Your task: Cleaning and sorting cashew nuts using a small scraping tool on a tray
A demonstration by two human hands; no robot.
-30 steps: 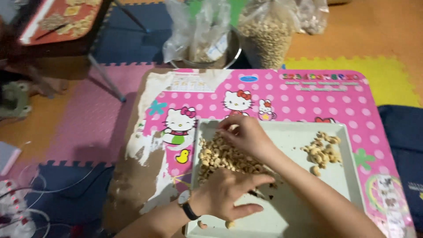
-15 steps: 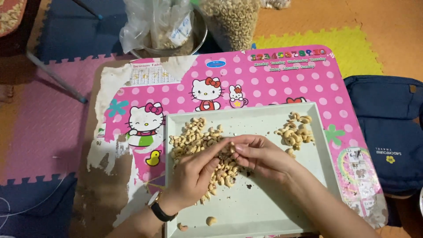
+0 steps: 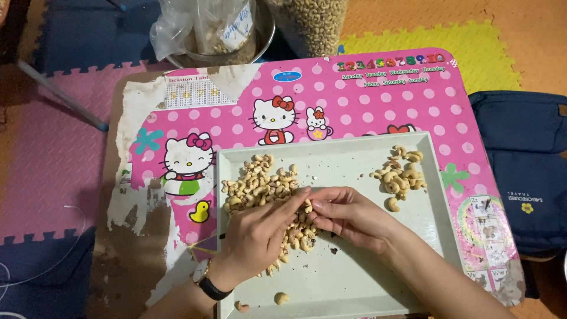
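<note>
Foam floor mats (image 3: 53, 153) in pink, blue and yellow surround a low pink cartoon-print table (image 3: 354, 100), its covering peeled away along the left edge. On it sits a pale rectangular tray (image 3: 354, 277).

Left hand (image 3: 260, 230), a dark watch at the wrist, lies over the big heap of skin-on cashews (image 3: 260, 183) at the tray's left; its fingers are curled loosely, tips meeting those of the right hand (image 3: 348, 215). Right-hand fingers are pinched close together at the heap's edge. Both sets of fingertips seem to work one nut between them, but the nut itself is covered, so I cannot tell what either grip actually has.

A smaller pile of paler cashews (image 3: 401, 174) lies well apart at the tray's upper right. Two stray nuts (image 3: 282, 298) sit near the bottom edge; dark flecks of skin are scattered on the bare tray floor.

Judgement: sorting or peeling is mid-way, with the large heap mostly untouched. The next move calls for a fine fingertip pinch to free one nut, then a short carry across to the pale pile.

Hard to read: a metal bowl with plastic bags (image 3: 224, 35) and a clear sack of nuts (image 3: 313, 23) are cut off at the top; a dark blue bag (image 3: 525, 165) runs off the right.
</note>
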